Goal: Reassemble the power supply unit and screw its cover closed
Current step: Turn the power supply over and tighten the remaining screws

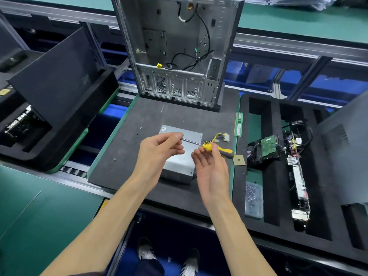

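Observation:
The grey metal power supply unit (180, 163) lies flat on the dark mat (127, 156), its yellow and black cables with white plugs (221, 137) trailing off its right side. Above it my right hand (209, 166) holds the yellow and grey handle of a screwdriver (220, 149) between thumb and fingertips. The shaft points left, and my left hand (159, 150) pinches its tip. Whether a screw sits on the tip is hidden by the fingers. Loose screws (139, 131) lie on the mat to the left of the unit.
An empty computer case (179, 48) stands upright at the mat's far edge. A RAM stick (238, 124) and a CPU chip (239, 161) lie at the mat's right edge. The black foam tray (274, 196) on the right holds circuit boards, a drive and a bag of screws (253, 198). A black side panel (57, 76) leans at left.

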The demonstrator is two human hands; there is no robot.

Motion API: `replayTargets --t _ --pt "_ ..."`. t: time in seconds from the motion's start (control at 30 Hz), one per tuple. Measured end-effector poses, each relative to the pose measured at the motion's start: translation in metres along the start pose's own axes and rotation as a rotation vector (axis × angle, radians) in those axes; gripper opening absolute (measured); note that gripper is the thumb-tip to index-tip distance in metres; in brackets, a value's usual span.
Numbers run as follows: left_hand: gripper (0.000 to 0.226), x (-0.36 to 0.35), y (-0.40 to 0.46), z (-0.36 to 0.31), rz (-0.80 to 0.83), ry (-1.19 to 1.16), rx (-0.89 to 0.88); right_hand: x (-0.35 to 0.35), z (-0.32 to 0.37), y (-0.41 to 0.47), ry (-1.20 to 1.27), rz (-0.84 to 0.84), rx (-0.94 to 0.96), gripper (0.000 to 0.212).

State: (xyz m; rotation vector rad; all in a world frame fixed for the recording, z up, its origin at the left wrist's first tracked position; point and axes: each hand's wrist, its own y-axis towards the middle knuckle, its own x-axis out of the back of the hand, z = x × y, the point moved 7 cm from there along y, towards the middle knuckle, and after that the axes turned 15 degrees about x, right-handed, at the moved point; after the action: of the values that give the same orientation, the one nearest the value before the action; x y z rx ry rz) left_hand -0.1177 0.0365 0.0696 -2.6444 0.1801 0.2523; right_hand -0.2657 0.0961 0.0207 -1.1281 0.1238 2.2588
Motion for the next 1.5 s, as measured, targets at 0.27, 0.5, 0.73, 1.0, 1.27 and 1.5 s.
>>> replayTargets --t 0.27,0.5,0.73,1.0,1.27,1.5 --pt "0.016 -0.015 0.000 0.003 -0.072 -0.102 -0.031 0.003 -0.006 -0.002 0.065 -0.035 -0.057 0.026" --pt "0.019 -0.020 0.001 0.005 0.027 -0.077 -0.025 0.002 0.003 0.005 0.062 -0.032 -0.029 0.023" --pt "0.016 0.015 0.009 0.034 -0.189 0.675 -0.149 -0.012 0.060 0.033 -0.613 0.383 0.416 0.004" --pt "0.028 0.002 0.014 0.050 -0.105 0.982 -0.225 -0.022 0.038 0.026 -1.190 0.839 0.471 0.034" --pt "0.027 0.005 0.014 0.052 -0.096 0.953 -0.230 -0.025 0.035 0.018 -1.163 0.855 0.458 0.027" --pt "0.028 0.005 0.015 0.053 -0.079 0.945 -0.248 -0.032 0.036 0.017 -1.183 0.932 0.499 0.020"
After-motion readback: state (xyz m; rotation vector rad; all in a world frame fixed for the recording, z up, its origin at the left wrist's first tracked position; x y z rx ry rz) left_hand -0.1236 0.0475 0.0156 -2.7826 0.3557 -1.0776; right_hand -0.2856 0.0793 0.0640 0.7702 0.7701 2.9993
